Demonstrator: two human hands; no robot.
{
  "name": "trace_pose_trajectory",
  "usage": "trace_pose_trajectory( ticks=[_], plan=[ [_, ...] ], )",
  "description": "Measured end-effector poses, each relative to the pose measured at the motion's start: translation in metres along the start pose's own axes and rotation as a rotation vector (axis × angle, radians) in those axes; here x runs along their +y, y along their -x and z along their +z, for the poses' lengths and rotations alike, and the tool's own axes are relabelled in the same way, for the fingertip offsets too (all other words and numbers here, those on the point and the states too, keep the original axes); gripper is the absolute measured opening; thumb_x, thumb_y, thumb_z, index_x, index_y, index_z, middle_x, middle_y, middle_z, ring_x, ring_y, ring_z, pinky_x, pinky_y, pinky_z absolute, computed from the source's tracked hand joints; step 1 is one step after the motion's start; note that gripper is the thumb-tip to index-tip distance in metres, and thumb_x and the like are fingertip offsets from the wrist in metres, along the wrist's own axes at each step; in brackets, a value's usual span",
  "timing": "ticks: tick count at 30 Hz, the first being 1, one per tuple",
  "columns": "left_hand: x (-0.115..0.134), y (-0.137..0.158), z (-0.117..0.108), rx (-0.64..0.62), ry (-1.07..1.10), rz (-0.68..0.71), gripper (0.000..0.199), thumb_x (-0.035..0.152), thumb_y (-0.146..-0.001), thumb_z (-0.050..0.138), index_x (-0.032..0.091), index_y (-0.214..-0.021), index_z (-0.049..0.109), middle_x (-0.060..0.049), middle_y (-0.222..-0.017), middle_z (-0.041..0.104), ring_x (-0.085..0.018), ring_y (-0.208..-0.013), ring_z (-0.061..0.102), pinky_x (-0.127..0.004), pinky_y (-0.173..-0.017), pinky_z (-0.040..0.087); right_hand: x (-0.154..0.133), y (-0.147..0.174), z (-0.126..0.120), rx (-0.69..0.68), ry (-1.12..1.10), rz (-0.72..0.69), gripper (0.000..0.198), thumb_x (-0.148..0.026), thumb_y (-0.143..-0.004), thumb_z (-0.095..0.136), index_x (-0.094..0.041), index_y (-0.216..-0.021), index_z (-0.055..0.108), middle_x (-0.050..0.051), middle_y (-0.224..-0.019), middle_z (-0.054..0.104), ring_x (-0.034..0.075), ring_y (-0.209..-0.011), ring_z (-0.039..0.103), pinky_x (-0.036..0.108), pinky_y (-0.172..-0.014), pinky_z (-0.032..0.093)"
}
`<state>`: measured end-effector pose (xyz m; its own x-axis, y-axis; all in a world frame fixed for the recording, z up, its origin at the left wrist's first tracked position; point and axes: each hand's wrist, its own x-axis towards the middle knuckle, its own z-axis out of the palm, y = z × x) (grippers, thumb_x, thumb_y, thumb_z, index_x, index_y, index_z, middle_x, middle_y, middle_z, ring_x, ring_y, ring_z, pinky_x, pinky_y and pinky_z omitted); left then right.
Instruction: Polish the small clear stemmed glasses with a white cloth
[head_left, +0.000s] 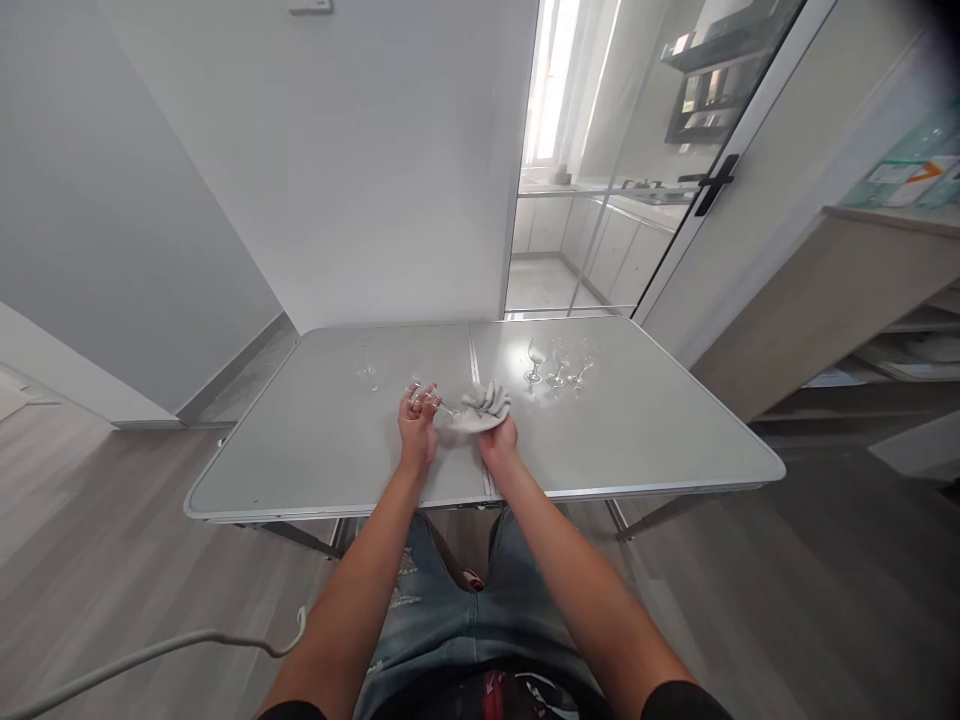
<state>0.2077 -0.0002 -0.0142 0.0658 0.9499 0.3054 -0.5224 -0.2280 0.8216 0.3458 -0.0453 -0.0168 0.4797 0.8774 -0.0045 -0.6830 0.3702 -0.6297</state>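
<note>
My left hand (418,425) is closed around the bowl of a clear stemmed glass (426,393), which lies tilted on its side with its stem pointing right. A pale grey-white cloth (484,405) is bunched in my right hand (500,438), up against the foot end of the glass. The cloth partly hides the foot and the fingers of that hand. Both hands are just above the near middle part of the grey folding table (615,430).
Several clear stemmed glasses (556,370) stand upright in a group right of the table's centre seam. Another clear glass (369,375) stands at left. Behind the table are a white wall (337,180) and a glass door with a black handle (712,185). Shelves (855,270) stand at right.
</note>
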Motion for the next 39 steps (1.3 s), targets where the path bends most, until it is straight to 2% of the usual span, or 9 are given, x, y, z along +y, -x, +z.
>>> trace_pose_trajectory(
  ticks=[3,7,9,14,21,28,31,35,39],
  plan=[
    [0.001,-0.001,-0.001,0.009,-0.006,0.007,0.067,0.051,-0.078,0.082,0.030,-0.132,0.048,-0.013,-0.137,0.061,-0.017,-0.105,0.070,-0.033,-0.092,0.055,-0.007,0.000,-0.001,0.061,-0.019,-0.106,0.021,-0.042,-0.087,0.058,-0.024,-0.091,0.067,0.000,-0.090,0.075,0.016,-0.084,0.068,0.032,-0.080,0.058],
    [0.001,0.002,0.005,0.005,-0.021,0.036,0.071,0.039,-0.072,0.089,0.029,-0.128,0.047,-0.010,-0.130,0.063,-0.020,-0.116,0.067,-0.039,-0.099,0.055,0.000,0.009,0.008,-0.010,0.008,-0.081,0.016,-0.037,-0.086,0.066,-0.025,-0.096,0.064,-0.003,-0.094,0.072,0.011,-0.081,0.067,0.024,-0.075,0.056],
    [0.002,0.003,0.009,-0.001,-0.036,0.047,0.073,0.035,-0.070,0.090,0.029,-0.127,0.046,-0.009,-0.126,0.065,-0.022,-0.118,0.066,-0.041,-0.101,0.054,0.006,0.013,0.011,-0.043,0.068,-0.080,0.022,-0.036,-0.084,0.070,-0.024,-0.102,0.064,-0.002,-0.096,0.072,0.011,-0.082,0.067,0.023,-0.074,0.055],
    [0.005,0.007,0.013,-0.038,-0.034,0.026,0.073,0.031,-0.070,0.090,0.029,-0.127,0.045,-0.009,-0.124,0.064,-0.021,-0.104,0.072,-0.040,-0.095,0.058,0.010,0.015,0.010,-0.041,0.249,-0.138,0.046,-0.035,-0.079,0.077,-0.021,-0.121,0.064,0.004,-0.109,0.074,0.015,-0.091,0.068,0.026,-0.081,0.055],
    [0.008,0.007,0.014,-0.049,-0.012,0.054,0.074,0.036,-0.072,0.088,0.031,-0.130,0.042,-0.011,-0.131,0.061,-0.024,-0.107,0.072,-0.045,-0.098,0.057,0.004,0.025,0.003,0.012,0.734,-0.326,0.032,-0.032,-0.075,0.078,-0.020,-0.104,0.073,0.001,-0.091,0.075,0.017,-0.083,0.064,0.027,-0.078,0.053],
    [0.005,0.008,0.014,-0.083,-0.047,0.017,0.077,0.041,-0.071,0.089,0.032,-0.129,0.039,-0.011,-0.130,0.063,-0.025,-0.109,0.072,-0.046,-0.100,0.055,-0.001,0.028,0.012,-0.045,0.549,-0.361,0.060,-0.019,-0.071,0.076,-0.025,-0.129,0.063,0.002,-0.117,0.072,0.016,-0.105,0.065,0.029,-0.095,0.052],
    [0.004,0.008,0.013,-0.112,-0.044,0.008,0.076,0.039,-0.071,0.089,0.032,-0.128,0.039,-0.010,-0.130,0.063,-0.026,-0.107,0.073,-0.047,-0.100,0.055,-0.002,0.028,0.013,-0.029,0.563,-0.360,0.053,-0.020,-0.071,0.076,-0.026,-0.123,0.067,0.001,-0.114,0.072,0.017,-0.108,0.063,0.029,-0.097,0.051],
    [0.003,0.008,0.013,-0.084,-0.033,0.014,0.079,0.038,-0.070,0.089,0.031,-0.130,0.038,-0.011,-0.130,0.063,-0.025,-0.107,0.073,-0.046,-0.100,0.056,-0.003,0.029,0.011,-0.008,0.789,-0.347,0.023,-0.032,-0.078,0.071,-0.020,-0.097,0.075,-0.001,-0.082,0.071,0.017,-0.078,0.060,0.026,-0.077,0.051],
    [0.004,0.008,0.014,-0.062,-0.045,0.007,0.079,0.037,-0.071,0.089,0.031,-0.130,0.038,-0.011,-0.129,0.063,-0.023,-0.104,0.074,-0.045,-0.100,0.056,-0.006,0.034,0.011,0.079,0.947,-0.366,0.021,-0.039,-0.080,0.068,-0.019,-0.083,0.074,-0.001,-0.068,0.066,0.015,-0.065,0.051,0.025,-0.067,0.047]
  ],
)
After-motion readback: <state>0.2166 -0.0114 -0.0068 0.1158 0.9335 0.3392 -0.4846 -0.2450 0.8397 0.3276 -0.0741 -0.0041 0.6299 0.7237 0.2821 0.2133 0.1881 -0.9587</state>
